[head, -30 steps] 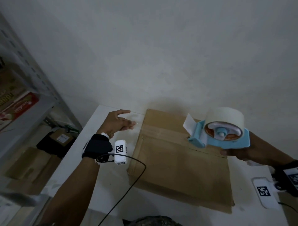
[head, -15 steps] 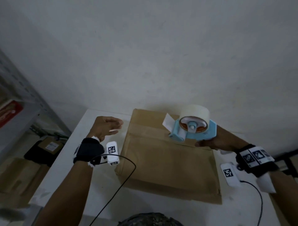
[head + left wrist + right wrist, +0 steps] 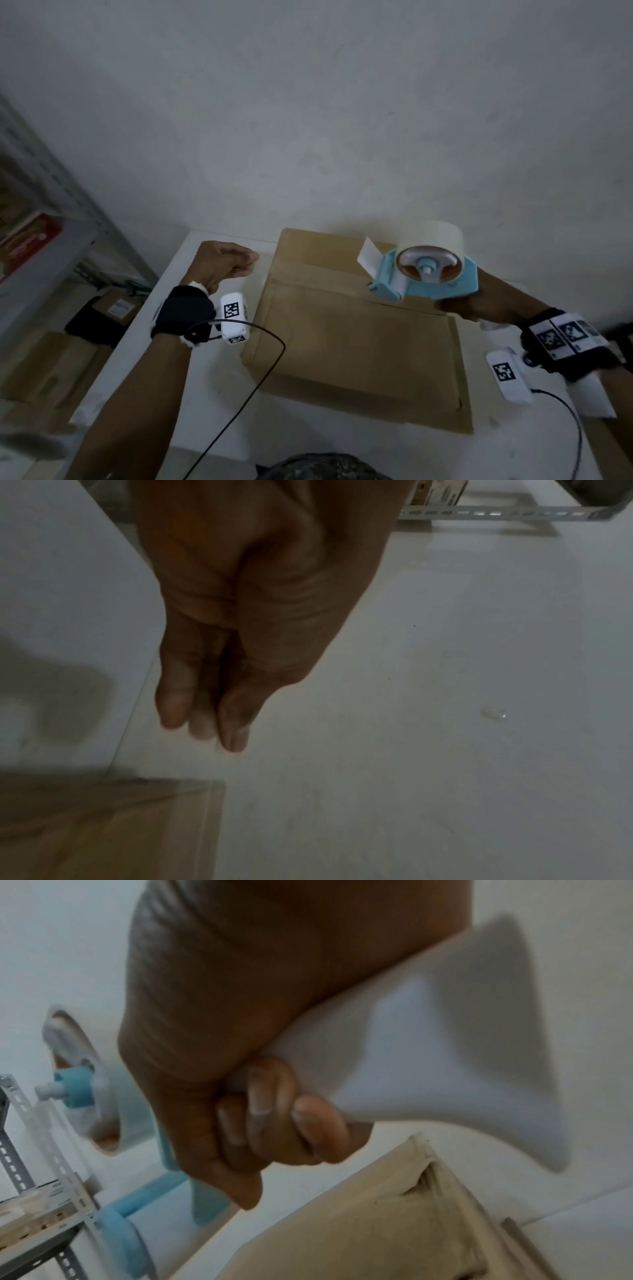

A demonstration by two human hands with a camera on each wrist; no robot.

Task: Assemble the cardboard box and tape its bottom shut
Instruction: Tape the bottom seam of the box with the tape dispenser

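Note:
A flattened brown cardboard box [image 3: 356, 342] lies on the white table [image 3: 205, 394]; its corner also shows in the left wrist view [image 3: 103, 829] and the right wrist view [image 3: 377, 1231]. My right hand [image 3: 452, 303] grips the white handle of a blue tape dispenser [image 3: 428, 274] holding a whitish tape roll. It hangs above the box's far right part, with a loose tape end pointing left. In the right wrist view my fingers [image 3: 274, 1123] wrap the handle [image 3: 428, 1053]. My left hand [image 3: 245, 263] hovers left of the box, fingers [image 3: 205, 723] held loosely together and holding nothing.
A grey metal shelf [image 3: 51, 246] with packages stands at the left, with cardboard boxes [image 3: 44, 370] on the floor below it. A black cable [image 3: 267, 373] runs from my left wrist across the box's near left corner. A plain wall backs the table.
The right hand has brought the dispenser left, over the box's far part. The left hand's spread fingers have drawn together.

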